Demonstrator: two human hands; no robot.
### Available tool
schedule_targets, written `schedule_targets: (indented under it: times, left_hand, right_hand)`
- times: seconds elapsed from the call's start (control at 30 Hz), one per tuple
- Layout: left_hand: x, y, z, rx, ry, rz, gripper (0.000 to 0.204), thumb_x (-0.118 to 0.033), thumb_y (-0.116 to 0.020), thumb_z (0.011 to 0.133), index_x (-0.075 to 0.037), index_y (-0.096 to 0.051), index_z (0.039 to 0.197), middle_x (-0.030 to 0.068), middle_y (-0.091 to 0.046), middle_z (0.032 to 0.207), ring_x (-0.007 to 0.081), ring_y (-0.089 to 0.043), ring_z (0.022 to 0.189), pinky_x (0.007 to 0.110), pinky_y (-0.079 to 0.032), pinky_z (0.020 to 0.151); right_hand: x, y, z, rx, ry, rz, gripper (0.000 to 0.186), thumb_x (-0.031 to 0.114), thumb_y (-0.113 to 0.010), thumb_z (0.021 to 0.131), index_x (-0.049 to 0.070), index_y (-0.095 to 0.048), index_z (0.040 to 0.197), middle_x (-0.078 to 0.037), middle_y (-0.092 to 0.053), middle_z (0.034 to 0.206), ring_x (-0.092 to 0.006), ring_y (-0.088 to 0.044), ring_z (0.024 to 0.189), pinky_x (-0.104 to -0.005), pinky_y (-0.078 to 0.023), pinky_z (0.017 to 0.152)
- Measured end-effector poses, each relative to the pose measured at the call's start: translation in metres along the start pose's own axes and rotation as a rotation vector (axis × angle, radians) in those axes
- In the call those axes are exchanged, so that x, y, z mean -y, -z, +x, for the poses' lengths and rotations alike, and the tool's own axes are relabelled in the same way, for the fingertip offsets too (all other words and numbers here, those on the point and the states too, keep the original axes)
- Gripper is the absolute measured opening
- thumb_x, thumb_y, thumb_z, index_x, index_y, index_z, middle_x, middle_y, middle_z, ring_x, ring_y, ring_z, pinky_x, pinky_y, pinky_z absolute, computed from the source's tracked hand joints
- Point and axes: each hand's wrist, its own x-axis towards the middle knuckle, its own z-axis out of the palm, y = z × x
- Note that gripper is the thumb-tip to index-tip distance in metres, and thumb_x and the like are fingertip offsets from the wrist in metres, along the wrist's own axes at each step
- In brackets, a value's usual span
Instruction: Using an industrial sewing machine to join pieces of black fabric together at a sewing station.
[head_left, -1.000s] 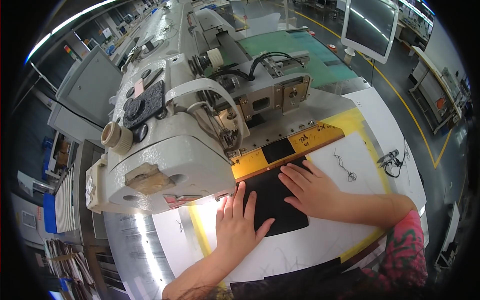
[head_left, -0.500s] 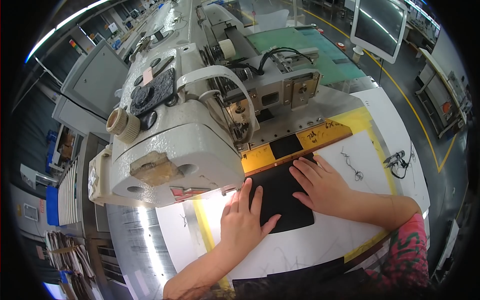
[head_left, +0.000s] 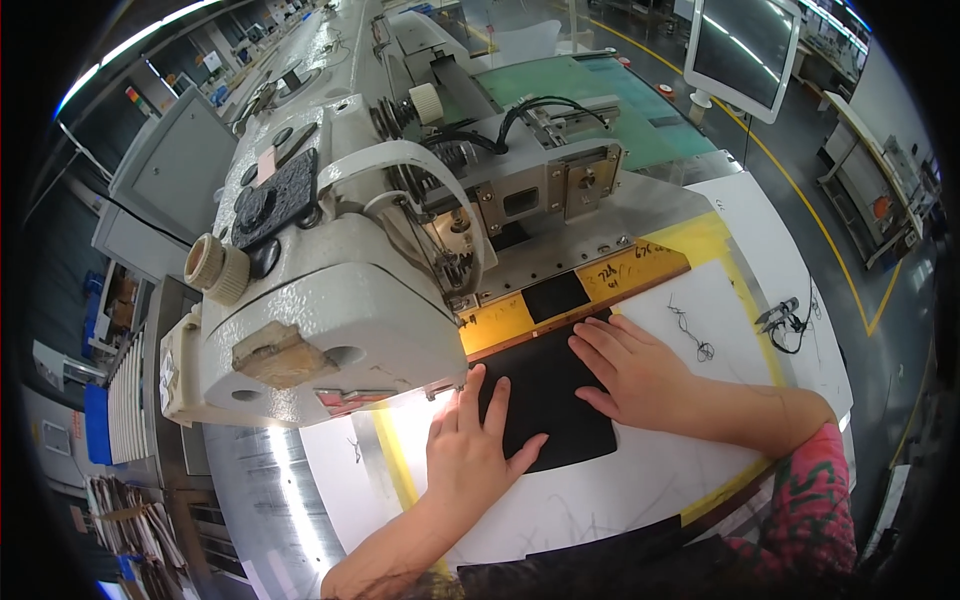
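A black flat piece of material (head_left: 545,430) lies on the white work board (head_left: 700,440), against a yellow strip (head_left: 635,272) marked by hand. My left hand (head_left: 470,435) rests on the piece's left side with fingers spread, their tips just beside the machine head (head_left: 340,310) and its bright lamp. My right hand (head_left: 625,370) lies flat on the piece's right side, fingers apart, tips at the strip's lower edge. A small black rectangle (head_left: 555,297) sits on the strip. The needle area is partly hidden by the machine's housing.
Thread snips (head_left: 777,318) with cord lie at the board's right, near loose thread (head_left: 690,335). A green plate (head_left: 650,130) and a monitor (head_left: 740,55) stand behind. More black material (head_left: 610,545) is at the front edge. A stack of papers (head_left: 125,515) is at the lower left.
The view has swayed slightly and back. Both hands remain spread on the black piece, with at most a very slight shift of the right fingers toward the right.
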Motion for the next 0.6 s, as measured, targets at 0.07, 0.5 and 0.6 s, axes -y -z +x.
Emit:
schedule_targets:
  times: [0.07, 0.5, 0.6]
  left_hand:
    - [0.0006, 0.0004, -0.0008, 0.006, 0.01, 0.023, 0.07, -0.046, -0.074, 0.071, -0.005, -0.055, 0.124, 0.0196, -0.045, 0.133, 0.0351, -0.054, 0.112, 0.042, -0.046, 0.087]
    - [0.0022, 0.0007, 0.0015, -0.046, -0.036, 0.065, 0.07, -0.05, -0.074, 0.07, -0.005, -0.059, 0.122, 0.0205, -0.05, 0.13, 0.032, -0.061, 0.095, 0.038, -0.048, 0.079]
    - [0.0012, 0.0019, 0.0013, -0.032, -0.021, 0.07, 0.07, -0.05, -0.073, 0.07, -0.005, -0.059, 0.121, 0.0202, -0.05, 0.13, 0.032, -0.06, 0.096, 0.038, -0.048, 0.08]
  right_hand:
    - [-0.0001, 0.0009, 0.0003, 0.014, 0.012, -0.002, 0.053, 0.031, -0.063, 0.085, -0.008, -0.054, 0.12, -0.023, -0.054, 0.123, -0.0334, -0.049, 0.12, -0.0422, -0.035, 0.106]
    - [-0.0023, -0.0004, -0.0056, -0.013, 0.007, -0.058, 0.054, 0.033, -0.067, 0.082, -0.004, -0.057, 0.119, -0.018, -0.055, 0.124, -0.0314, -0.052, 0.118, -0.0468, -0.036, 0.104]
    - [-0.0007, 0.0043, -0.0037, -0.017, 0.009, -0.083, 0.054, 0.033, -0.068, 0.081, -0.004, -0.058, 0.119, -0.018, -0.056, 0.122, -0.0313, -0.053, 0.117, -0.0466, -0.036, 0.103]
